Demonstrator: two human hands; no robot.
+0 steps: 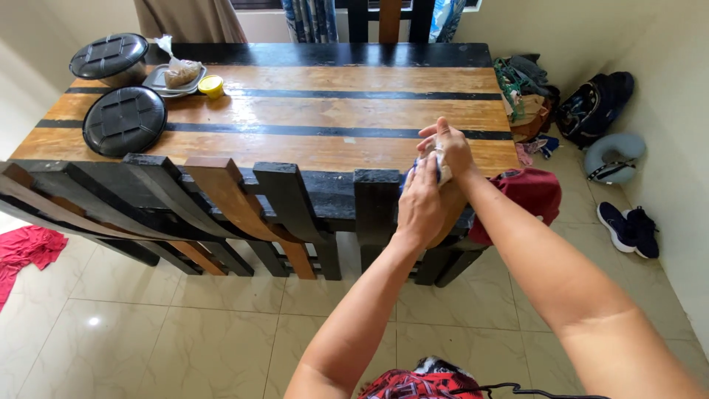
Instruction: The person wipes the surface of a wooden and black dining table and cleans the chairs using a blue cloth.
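Both hands meet above the near right corner of the wooden table (pixel 295 111), over the top of a chair back. The left hand (pixel 421 205) is closed around a small cloth (pixel 441 164) — white with some blue at the edge — and covers most of it from this side. The right hand (pixel 448 145) is just above and touches the same cloth; its fingers are bent over the upper part of the cloth, so both hands have hold of it together. The cloth is between the two palms and I cannot tell its full shape. On the far left of the table stand two round containers with black lids (pixel 124 120), a metal tray with a tied plastic bag (pixel 179 72) and a small yellow cup (pixel 211 86) beside it. A red garment (pixel 532 193) hangs on the chair at the right — near it, on the tiled floor, lie dark shoes (pixel 628 227) and a grey neck pillow (pixel 613 155).
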